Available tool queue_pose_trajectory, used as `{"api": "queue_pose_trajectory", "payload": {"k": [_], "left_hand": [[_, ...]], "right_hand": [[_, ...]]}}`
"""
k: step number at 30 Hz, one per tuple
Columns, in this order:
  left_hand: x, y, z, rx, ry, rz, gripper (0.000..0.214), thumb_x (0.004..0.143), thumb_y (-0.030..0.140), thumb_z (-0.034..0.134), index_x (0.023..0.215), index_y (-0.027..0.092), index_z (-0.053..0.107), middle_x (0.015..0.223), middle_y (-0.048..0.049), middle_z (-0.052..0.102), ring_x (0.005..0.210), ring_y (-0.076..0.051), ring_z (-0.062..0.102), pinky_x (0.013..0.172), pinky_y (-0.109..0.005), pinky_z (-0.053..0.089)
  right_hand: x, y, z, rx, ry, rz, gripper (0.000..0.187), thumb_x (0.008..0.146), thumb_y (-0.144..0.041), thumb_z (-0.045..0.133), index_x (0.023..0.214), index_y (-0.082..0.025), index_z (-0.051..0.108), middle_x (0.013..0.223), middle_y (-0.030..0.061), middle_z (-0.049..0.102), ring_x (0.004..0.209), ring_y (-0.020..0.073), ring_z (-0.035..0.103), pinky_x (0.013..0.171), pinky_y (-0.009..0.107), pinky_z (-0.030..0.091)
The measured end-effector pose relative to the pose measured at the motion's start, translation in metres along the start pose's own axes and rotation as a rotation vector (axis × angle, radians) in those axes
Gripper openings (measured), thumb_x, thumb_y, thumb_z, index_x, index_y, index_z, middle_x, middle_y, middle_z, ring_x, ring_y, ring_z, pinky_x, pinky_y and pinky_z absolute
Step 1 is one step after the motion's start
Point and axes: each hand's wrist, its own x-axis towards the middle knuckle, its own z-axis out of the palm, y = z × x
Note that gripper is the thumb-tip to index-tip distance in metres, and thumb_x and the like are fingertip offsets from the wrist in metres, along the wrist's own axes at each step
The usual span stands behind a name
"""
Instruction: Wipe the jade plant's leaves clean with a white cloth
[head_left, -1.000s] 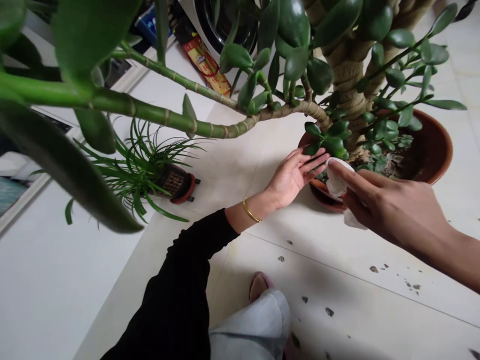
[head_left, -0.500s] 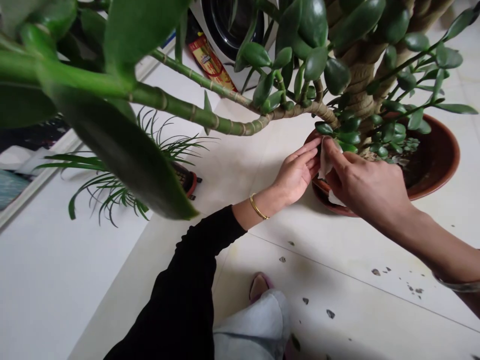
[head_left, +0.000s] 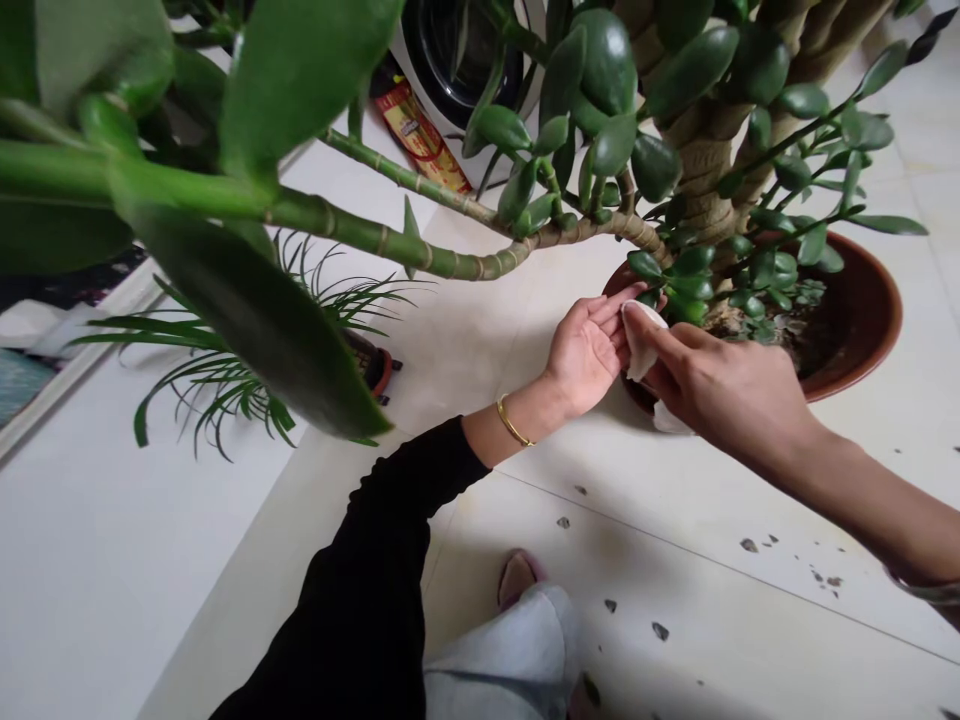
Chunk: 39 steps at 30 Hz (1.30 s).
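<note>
My right hand [head_left: 739,390] pinches a crumpled white tissue [head_left: 640,345], part of which hangs out below the fingers. My left hand [head_left: 586,352] lies palm up, its fingers stretched out toward the tissue and the lowest leaves [head_left: 688,284] of a jade plant. Whether its fingertips touch a leaf is hidden. Both hands are at the near left side of a reddish-brown pot [head_left: 874,335], where the plant's thick trunk [head_left: 705,165] rises from the soil.
A long green branch [head_left: 360,230] with a big drooping leaf [head_left: 262,320] crosses the upper left. Beyond it stand a spiky potted plant [head_left: 217,370] and a red-yellow packet [head_left: 424,135]. Dark fragments [head_left: 660,631] lie scattered on the pale tiled floor [head_left: 697,560].
Both hands have drawn slightly down and away from the low leaves. My left palm has turned more upward, and the tissue has come lower with my right hand.
</note>
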Motion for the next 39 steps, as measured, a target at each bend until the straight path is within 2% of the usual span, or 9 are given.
{"api": "queue_pose_trajectory", "payload": {"k": [4, 9, 11, 14, 17, 22, 26, 35, 39], "left_hand": [[0.001, 0.000, -0.001, -0.016, 0.024, -0.005, 0.052, 0.101, 0.026, 0.048, 0.149, 0.017, 0.064, 0.146, -0.0092, 0.072, 0.146, -0.021, 0.060, 0.121, -0.029, 0.044], [0.000, 0.000, -0.005, 0.028, -0.041, 0.015, 0.047, 0.099, 0.026, 0.049, 0.140, 0.016, 0.069, 0.140, -0.0120, 0.075, 0.141, -0.023, 0.064, 0.119, -0.033, 0.047], [-0.001, 0.001, -0.006, 0.056, -0.070, -0.004, 0.041, 0.099, 0.026, 0.050, 0.133, 0.016, 0.071, 0.137, -0.0133, 0.075, 0.138, -0.024, 0.066, 0.115, -0.033, 0.050], [-0.003, 0.001, -0.005, 0.061, -0.083, -0.049, 0.030, 0.100, 0.026, 0.053, 0.123, 0.019, 0.072, 0.130, -0.0116, 0.076, 0.133, -0.024, 0.069, 0.108, -0.033, 0.053], [-0.003, -0.001, -0.001, 0.000, -0.087, -0.054, 0.024, 0.099, 0.027, 0.057, 0.117, 0.022, 0.071, 0.121, -0.0082, 0.076, 0.126, -0.023, 0.072, 0.107, -0.036, 0.055], [0.001, -0.008, 0.006, -0.088, -0.068, -0.048, 0.023, 0.095, 0.023, 0.063, 0.117, 0.024, 0.071, 0.121, -0.0041, 0.074, 0.127, -0.021, 0.070, 0.110, -0.036, 0.054], [0.005, -0.011, 0.010, -0.097, -0.022, -0.026, 0.023, 0.095, 0.021, 0.063, 0.116, 0.023, 0.071, 0.123, -0.0031, 0.074, 0.131, -0.020, 0.068, 0.111, -0.034, 0.053], [0.007, -0.010, 0.008, -0.083, 0.004, -0.046, 0.022, 0.096, 0.023, 0.063, 0.117, 0.022, 0.071, 0.126, -0.0051, 0.074, 0.132, -0.021, 0.068, 0.112, -0.035, 0.054], [0.005, -0.012, 0.010, -0.052, -0.018, -0.047, 0.021, 0.097, 0.024, 0.063, 0.116, 0.023, 0.071, 0.124, -0.0046, 0.075, 0.132, -0.021, 0.068, 0.114, -0.035, 0.053]], "right_hand": [[0.002, 0.003, -0.002, -0.010, 0.040, 0.041, 0.062, 0.108, -0.033, 0.034, 0.168, -0.021, 0.044, 0.107, 0.0150, 0.078, 0.064, 0.0184, 0.064, 0.053, 0.032, 0.018], [-0.011, 0.010, 0.010, 0.085, 0.021, -0.137, 0.062, 0.105, -0.029, 0.043, 0.166, -0.029, 0.047, 0.110, 0.0074, 0.081, 0.055, 0.0134, 0.058, 0.050, 0.029, 0.020], [-0.022, 0.015, 0.014, 0.101, 0.118, -0.173, 0.059, 0.105, -0.029, 0.046, 0.163, -0.030, 0.052, 0.110, 0.0054, 0.082, 0.055, 0.0129, 0.059, 0.049, 0.028, 0.023], [-0.033, 0.025, 0.011, 0.073, 0.325, -0.175, 0.052, 0.107, -0.030, 0.046, 0.156, -0.023, 0.062, 0.104, 0.0057, 0.084, 0.058, 0.0144, 0.064, 0.048, 0.028, 0.030], [-0.034, 0.032, 0.001, 0.021, 0.404, -0.130, 0.051, 0.108, -0.031, 0.045, 0.153, -0.018, 0.064, 0.100, 0.0061, 0.084, 0.056, 0.0153, 0.064, 0.047, 0.029, 0.030], [-0.016, 0.023, -0.013, -0.103, 0.263, -0.001, 0.056, 0.106, -0.032, 0.044, 0.159, -0.022, 0.058, 0.092, 0.0043, 0.082, 0.053, 0.0150, 0.059, 0.047, 0.030, 0.019], [-0.003, 0.010, -0.017, -0.154, 0.143, 0.018, 0.056, 0.109, -0.037, 0.038, 0.161, -0.022, 0.055, 0.087, 0.0058, 0.080, 0.054, 0.0150, 0.058, 0.049, 0.031, 0.015], [-0.016, 0.020, -0.014, -0.174, 0.117, 0.110, 0.059, 0.107, -0.035, 0.042, 0.164, -0.026, 0.051, 0.097, 0.0057, 0.082, 0.057, 0.0166, 0.061, 0.050, 0.031, 0.015], [-0.016, 0.022, -0.010, -0.180, 0.160, 0.096, 0.058, 0.106, -0.035, 0.042, 0.162, -0.026, 0.053, 0.092, 0.0046, 0.082, 0.053, 0.0162, 0.057, 0.049, 0.031, 0.014]]}}
